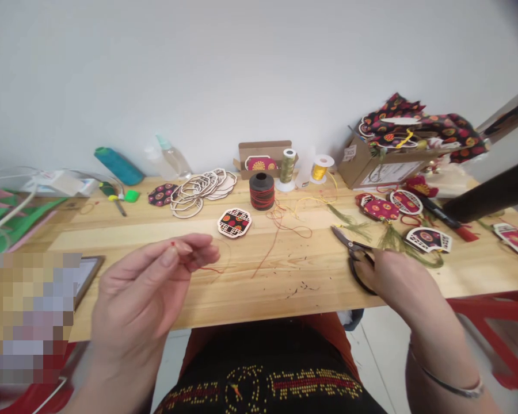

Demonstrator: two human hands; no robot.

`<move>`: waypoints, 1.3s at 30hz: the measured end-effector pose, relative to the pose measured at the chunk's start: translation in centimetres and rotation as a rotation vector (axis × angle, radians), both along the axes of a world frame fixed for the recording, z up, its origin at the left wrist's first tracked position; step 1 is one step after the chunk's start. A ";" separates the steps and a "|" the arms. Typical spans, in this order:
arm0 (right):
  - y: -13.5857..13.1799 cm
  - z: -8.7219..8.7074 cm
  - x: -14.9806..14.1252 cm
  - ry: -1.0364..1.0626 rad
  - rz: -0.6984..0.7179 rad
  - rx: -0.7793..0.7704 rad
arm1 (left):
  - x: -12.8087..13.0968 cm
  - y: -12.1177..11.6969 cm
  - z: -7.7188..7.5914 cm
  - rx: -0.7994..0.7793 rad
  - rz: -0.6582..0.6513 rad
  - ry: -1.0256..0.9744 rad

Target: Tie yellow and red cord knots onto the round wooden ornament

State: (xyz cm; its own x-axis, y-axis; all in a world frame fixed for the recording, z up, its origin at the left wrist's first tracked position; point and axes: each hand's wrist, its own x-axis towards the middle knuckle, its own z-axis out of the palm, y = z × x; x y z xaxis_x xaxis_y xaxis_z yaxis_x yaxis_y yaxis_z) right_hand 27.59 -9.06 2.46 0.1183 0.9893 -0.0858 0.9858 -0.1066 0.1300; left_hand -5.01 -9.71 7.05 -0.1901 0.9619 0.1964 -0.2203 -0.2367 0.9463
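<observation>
Two bare hands work above a pine workbench (129,328), and handling thread is the step in hand. The left hand (142,293) is raised clear of the wood, its thumb and forefinger pinched shut on the end of a fine red thread (171,244), with the other fingers curled in. The thread trails off past the hand, too fine to follow all the way. Off to the right, the right hand (397,282) is closed through the black loop handles of a pair of scissors (345,240), whose blades look shut and point across the wood, well apart from the thread. That pinch calls for a steady hold on so slight an end.

Ahead of the hands stands a black spool wound with red thread (261,191), with loose red strands (280,227) lying on the wood in front of it. Beside that lie an octagonal wooden frame set with floral fabric (234,222) and a stack of laser-cut wooden frames (201,190). Spools of green thread (288,167) and gold thread (322,169) stand further along. Fabric-covered ornaments with green tassels (391,238) lie near the right hand, below a cardboard box (362,164) heaped with patterned fabric (423,129).
</observation>
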 end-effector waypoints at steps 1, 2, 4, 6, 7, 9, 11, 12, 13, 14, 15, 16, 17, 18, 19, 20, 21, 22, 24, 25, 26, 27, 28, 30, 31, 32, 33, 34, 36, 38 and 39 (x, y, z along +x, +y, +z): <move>0.1 0.2 -0.5 -0.005 0.007 0.042 | -0.1 -0.1 -0.1 -0.019 0.000 -0.019; 0.2 0.4 -1.2 0.024 0.045 0.095 | -0.1 -0.1 -0.2 -0.038 -0.004 -0.035; 0.7 0.4 -3.1 0.182 0.237 0.202 | 0.2 0.0 -0.4 -0.084 -0.023 -0.059; 1.5 -0.1 -5.5 0.378 0.524 0.232 | 0.7 0.1 -0.8 -0.148 -0.059 -0.084; 1.8 -0.4 -6.7 0.431 0.625 0.223 | 0.9 0.2 -0.9 -0.177 -0.079 -0.096; 2.5 -1.1 -9.0 0.444 0.755 0.207 | 1.3 0.4 -1.3 -0.223 -0.117 -0.111; 3.1 -1.7 -10.8 0.402 0.847 0.174 | 1.4 0.4 -1.5 -0.254 -0.138 -0.124; 3.3 -1.8 -11.5 0.371 0.881 0.159 | 1.4 0.4 -1.7 -0.265 -0.143 -0.132; 3.5 -1.8 -12.1 0.337 0.911 0.145 | 1.4 0.4 -1.8 -0.278 -0.148 -0.138; 3.6 -1.8 -12.6 0.302 0.936 0.135 | 1.3 0.4 -1.9 -0.289 -0.152 -0.142; 3.8 -1.7 -12.9 0.268 0.955 0.130 | 1.3 0.4 -2.1 -0.298 -0.153 -0.147; 3.9 -1.6 -13.2 0.238 0.970 0.126 | 1.2 0.4 -2.2 -0.308 -0.154 -0.153; 4.1 -1.6 -13.4 0.216 0.980 0.123 | 1.2 0.4 -2.3 -0.314 -0.155 -0.160; 4.2 -1.6 -13.5 0.204 0.984 0.122 | 1.2 0.3 -2.4 -0.319 -0.155 -0.167; 4.3 -1.7 -13.6 0.203 0.985 0.122 | 1.2 0.3 -2.6 -0.322 -0.158 -0.173; 4.4 -1.8 -13.6 0.211 0.980 0.119 | 1.1 0.3 -2.7 -0.325 -0.160 -0.177; 4.4 -2.0 -13.6 0.237 0.973 0.114 | 1.1 0.4 -2.8 -0.328 -0.163 -0.178; 4.5 -2.2 -13.5 0.287 0.961 0.112 | 1.1 0.4 -3.0 -0.331 -0.165 -0.176; 4.5 -2.6 -13.2 0.475 0.897 0.128 | 1.0 0.4 -3.3 -0.343 -0.162 -0.165; 4.5 -2.7 -13.0 0.611 0.829 0.142 | 1.0 0.4 -3.5 -0.352 -0.159 -0.157; 4.4 -2.7 -12.7 0.765 0.732 0.154 | 1.0 0.5 -3.7 -0.363 -0.156 -0.148; 4.3 -2.6 -12.5 0.926 0.614 0.155 | 1.1 0.6 -3.9 -0.375 -0.155 -0.137; 4.2 -2.4 -12.3 1.084 0.487 0.142 | 1.2 0.7 -4.1 -0.388 -0.155 -0.126; 3.8 -1.8 -12.0 1.372 0.274 0.073 | 1.5 0.9 -4.5 -0.410 -0.159 -0.106; 3.5 -1.4 -12.0 1.495 0.201 0.031 | 1.8 1.0 -4.6 -0.419 -0.161 -0.094; 3.2 -1.1 -12.1 1.600 0.150 -0.009 | 2.0 1.1 -4.8 -0.428 -0.164 -0.082; 2.9 -0.9 -12.3 1.682 0.113 -0.043 | 2.2 1.2 -4.9 -0.437 -0.166 -0.068; 2.5 -0.7 -12.5 1.739 0.085 -0.071 | 2.5 1.3 -5.0 -0.445 -0.168 -0.052; 1.7 -0.6 -13.0 1.790 0.059 -0.092 | 2.9 1.4 -5.3 -0.455 -0.171 -0.014; 0.9 -0.6 -13.6 1.777 0.071 -0.067 | 3.2 1.4 -5.5 -0.461 -0.168 0.025; 0.6 -0.7 -13.8 1.758 0.086 -0.045 | 3.4 1.4 -5.5 -0.465 -0.165 0.040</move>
